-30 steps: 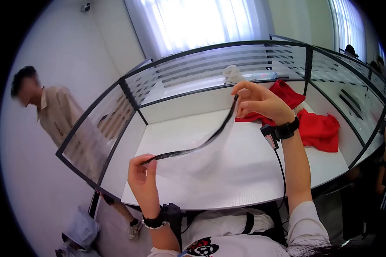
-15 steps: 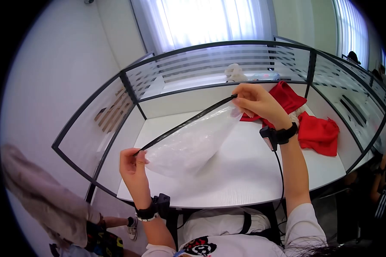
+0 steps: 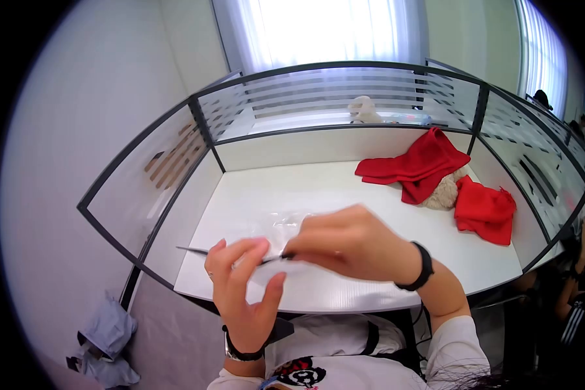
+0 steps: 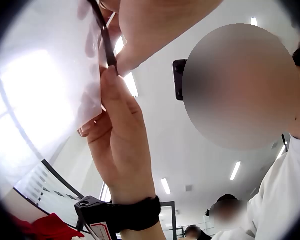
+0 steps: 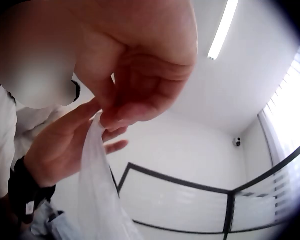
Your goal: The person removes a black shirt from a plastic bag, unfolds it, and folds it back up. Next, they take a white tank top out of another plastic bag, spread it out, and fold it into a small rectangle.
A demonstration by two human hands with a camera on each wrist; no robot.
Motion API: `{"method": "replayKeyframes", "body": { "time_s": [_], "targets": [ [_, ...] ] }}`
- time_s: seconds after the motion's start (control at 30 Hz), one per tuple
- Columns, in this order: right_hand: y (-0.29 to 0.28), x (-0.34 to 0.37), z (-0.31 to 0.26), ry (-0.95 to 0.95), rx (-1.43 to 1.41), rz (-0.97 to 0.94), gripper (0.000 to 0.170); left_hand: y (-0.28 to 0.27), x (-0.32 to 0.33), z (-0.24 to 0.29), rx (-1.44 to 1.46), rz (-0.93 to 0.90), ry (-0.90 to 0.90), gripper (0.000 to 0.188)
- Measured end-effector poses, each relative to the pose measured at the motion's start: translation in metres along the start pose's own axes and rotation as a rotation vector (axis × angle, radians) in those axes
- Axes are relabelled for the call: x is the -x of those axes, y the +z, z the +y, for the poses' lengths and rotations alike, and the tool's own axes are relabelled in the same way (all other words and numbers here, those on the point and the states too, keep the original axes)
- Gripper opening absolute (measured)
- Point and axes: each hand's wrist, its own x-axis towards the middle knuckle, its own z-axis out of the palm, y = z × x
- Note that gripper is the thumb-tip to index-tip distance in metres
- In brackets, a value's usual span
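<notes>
A clear plastic bag (image 3: 283, 224) with a dark strip (image 3: 192, 249) along its edge is held up over the desk, sagging beneath both hands. The right hand (image 3: 354, 244) pinches the strip near its middle. Just to the left, the left hand (image 3: 237, 289) holds the same edge with bent fingers; its thumb stands lower in the head view. In the left wrist view the left thumb (image 4: 112, 82) lies at the dark strip, with fingers behind the plastic. The right wrist view has both hands' fingertips close together over the hanging bag (image 5: 97, 185).
A dark red cloth (image 3: 416, 162) partly covers a beige fluffy thing (image 3: 442, 194) at the desk's right, with a bright red cloth (image 3: 484, 211) beside it. Black-framed partitions (image 3: 341, 127) surround the white desk (image 3: 253, 185). A pale blue bag (image 3: 107, 331) sits at lower left.
Both hands have come together from wide apart and moved lower, so the taut bag edge is now bunched between them. The person walking at left has left the view.
</notes>
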Motion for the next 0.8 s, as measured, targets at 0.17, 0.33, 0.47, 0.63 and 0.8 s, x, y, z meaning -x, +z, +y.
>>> {"method": "replayKeyframes", "body": {
  "time_s": [0.17,0.33,0.47,0.63,0.8],
  "targets": [
    [0.022,0.005,-0.008,-0.022,0.020,-0.059,0.012,-0.001,0.000,-0.001,0.064,0.010,0.030,0.025],
    [0.018,0.004,-0.003,0.005,0.102,-0.049,0.010,0.007,-0.001,-0.006,0.109,0.009,-0.038,0.020],
    [0.006,0.000,-0.004,0.038,0.151,-0.005,0.011,0.008,-0.004,-0.011,0.075,0.026,-0.089,0.017],
    [-0.018,-0.003,-0.002,0.088,0.211,0.092,0.013,0.004,-0.008,-0.029,-0.021,0.056,-0.019,0.012],
    [-0.037,-0.002,0.016,0.168,0.216,0.269,0.009,0.001,-0.012,-0.042,-0.081,0.072,-0.105,0.012]
  ]
}}
